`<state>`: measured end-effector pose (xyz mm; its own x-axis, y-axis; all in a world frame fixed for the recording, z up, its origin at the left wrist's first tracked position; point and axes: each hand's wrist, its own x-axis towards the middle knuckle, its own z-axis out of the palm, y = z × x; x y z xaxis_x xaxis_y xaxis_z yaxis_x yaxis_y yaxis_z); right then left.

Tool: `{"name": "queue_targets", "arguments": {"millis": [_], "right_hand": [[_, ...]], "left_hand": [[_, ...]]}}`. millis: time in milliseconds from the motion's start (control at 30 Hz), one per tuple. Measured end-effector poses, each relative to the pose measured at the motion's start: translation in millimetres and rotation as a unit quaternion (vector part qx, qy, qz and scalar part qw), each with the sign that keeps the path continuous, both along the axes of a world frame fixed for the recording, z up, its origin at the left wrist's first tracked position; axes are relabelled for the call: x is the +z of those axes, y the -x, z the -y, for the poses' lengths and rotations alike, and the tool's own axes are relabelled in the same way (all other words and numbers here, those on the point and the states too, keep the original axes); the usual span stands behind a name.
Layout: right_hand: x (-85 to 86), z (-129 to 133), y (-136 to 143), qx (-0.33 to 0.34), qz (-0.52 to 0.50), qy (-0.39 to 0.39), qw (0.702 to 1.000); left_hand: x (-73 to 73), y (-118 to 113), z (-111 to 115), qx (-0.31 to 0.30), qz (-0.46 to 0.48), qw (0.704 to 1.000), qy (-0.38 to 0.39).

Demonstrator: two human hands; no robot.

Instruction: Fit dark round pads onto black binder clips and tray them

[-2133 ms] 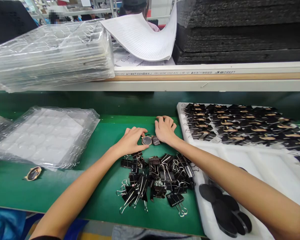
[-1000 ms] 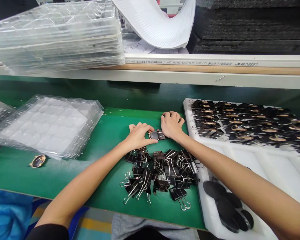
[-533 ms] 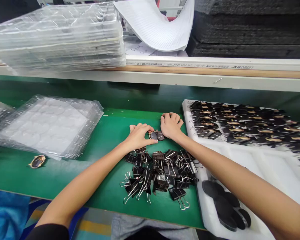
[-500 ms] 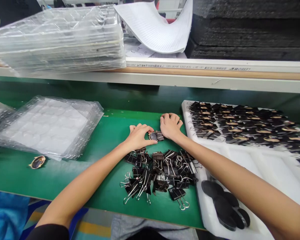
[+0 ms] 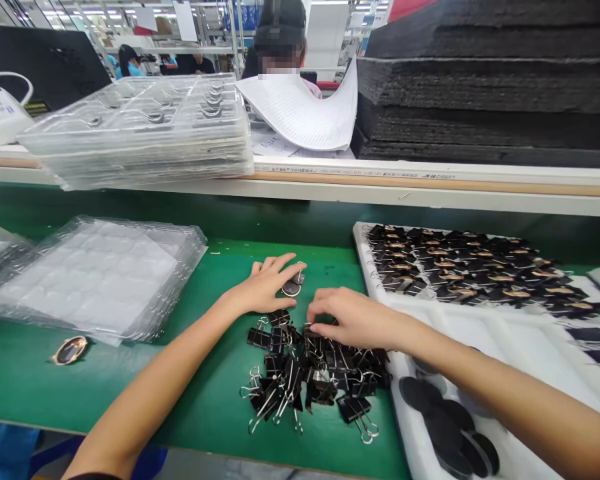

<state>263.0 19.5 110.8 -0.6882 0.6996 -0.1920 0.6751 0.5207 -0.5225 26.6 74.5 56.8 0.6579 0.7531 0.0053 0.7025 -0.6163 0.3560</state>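
Note:
My left hand (image 5: pixel 264 287) is at a round dark piece with a gold rim (image 5: pixel 291 288), its thumb and fingers around the piece. A black binder clip (image 5: pixel 299 277) sits on the piece's upper edge. My right hand (image 5: pixel 347 319) reaches over the top of a pile of black binder clips (image 5: pixel 325 363), with thumb and fingertips pinched at a clip there. Another gold-rimmed piece (image 5: pixel 70 350) lies apart on the green table at the left.
Stacked clear plastic trays (image 5: pixel 100 273) lie at the left. On the right, a white foam tray (image 5: pixel 495 330) holds rows of clipped pieces (image 5: pixel 460 260) and black discs (image 5: pixel 445 420). A shelf (image 5: pixel 330 183) crosses behind; a person (image 5: pixel 280 33) is beyond it.
My right hand has moved from beside the gold-rimmed piece down to the clip pile. The piece has turned, its clip now pointing up and away. The camera view has tilted upward.

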Motion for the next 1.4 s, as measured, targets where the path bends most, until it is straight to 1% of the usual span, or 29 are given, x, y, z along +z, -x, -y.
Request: {"name": "queue_targets", "arguments": {"millis": [33, 67, 100, 167, 233, 300, 333, 400, 500, 600, 667, 733, 800, 867, 933, 1067, 1133, 1200, 1267, 1300, 1333, 1400], "right_hand": [[-1.4, 3, 1, 0.002, 0.0, -0.004, 1.0], [-3.2, 2, 2, 0.002, -0.01, -0.008, 1.0], [-4.8, 0, 2, -0.005, -0.029, -0.012, 0.999], [-7.4, -11, -1, -0.041, -0.081, -0.009, 0.996], [-10.2, -25, -5, -0.098, -0.136, 0.014, 0.986], [-14.7, -37, -9, -0.153, -0.178, 0.054, 0.971], [-17.5, -41, -11, -0.168, -0.19, 0.076, 0.964], [-22.4, -45, -13, -0.159, -0.195, 0.103, 0.962], [-20.9, -38, -15, -0.093, -0.177, 0.104, 0.974], [-5.5, -25, -18, -0.043, -0.157, 0.082, 0.983], [7.3, -18, -20, -0.027, -0.14, 0.05, 0.989], [15.8, -14, -22, -0.032, -0.134, 0.016, 0.99], [17.4, -13, -23, -0.053, -0.135, 0.006, 0.989], [12.9, -14, -25, -0.074, -0.131, 0.003, 0.989], [5.6, -15, -25, -0.095, -0.136, -0.013, 0.986], [-5.3, -10, -25, -0.146, -0.166, -0.099, 0.97], [-7.4, -5, -25, -0.161, -0.152, -0.15, 0.964], [-9.7, -4, -27, -0.18, -0.134, -0.195, 0.955], [-14.9, -8, -29, -0.204, -0.14, -0.217, 0.944], [-19.0, -13, -31, -0.216, -0.154, -0.214, 0.94], [-24.2, -19, -32, -0.228, -0.17, -0.198, 0.938], [-36.6, -36, -32, -0.251, -0.197, -0.155, 0.935]], "left_hand": [[1.9, 3, -2, -0.042, 0.002, 0.999, 0.009], [4.1, 6, -4, -0.064, 0.001, 0.998, 0.009], [6.7, 9, -5, -0.065, -0.006, 0.998, -0.004], [13.3, 13, -5, -0.036, -0.034, 0.998, -0.05], [20.1, 15, -4, -0.007, -0.063, 0.994, -0.086], [24.5, 18, -4, 0.005, -0.07, 0.993, -0.096], [25.2, 20, -5, 0.008, -0.065, 0.993, -0.094], [23.9, 23, -7, 0.007, -0.048, 0.996, -0.078], [18.6, 27, -11, -0.01, -0.035, 0.999, -0.03], [15.8, 29, -13, -0.026, -0.035, 0.999, 0.025], [17.4, 27, -11, -0.021, -0.026, 0.999, 0.036], [21.6, 20, -6, -0.018, 0.004, 0.999, 0.027], [26.3, 9, 3, -0.042, 0.049, 0.997, 0.039], [29.0, -4, 14, -0.087, 0.086, 0.988, 0.094], [28.0, -15, 23, -0.111, 0.094, 0.979, 0.146], [21.1, -26, 34, -0.081, 0.075, 0.977, 0.181], [20.2, -27, 36, -0.066, 0.076, 0.976, 0.192], [22.5, -26, 36, -0.069, 0.078, 0.973, 0.204], [27.0, -23, 33, -0.093, 0.087, 0.972, 0.198], [29.5, -20, 29, -0.101, 0.094, 0.974, 0.178], [31.6, -15, 25, -0.097, 0.101, 0.979, 0.147], [34.0, -1, 12, -0.06, 0.091, 0.991, 0.076]]}}
